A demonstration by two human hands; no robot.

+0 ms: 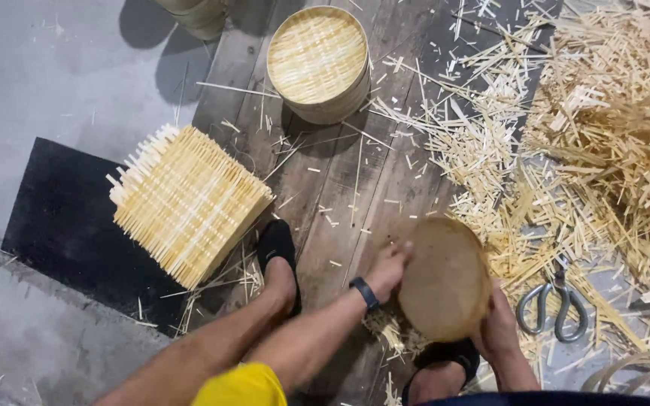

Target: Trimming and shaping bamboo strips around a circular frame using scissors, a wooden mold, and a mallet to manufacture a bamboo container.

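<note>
Head view looks down on a dark plank floor where both hands grip a round woven bamboo disc held on edge near the floor's lower right. Left hand clamps its fingers over the disc's left rim; right hand closes on the lower right rim. Scissors lie just beside it among bamboo offcuts. A stack of square woven mats sits at the left edge, and a round bamboo basket at the top edge.
</note>
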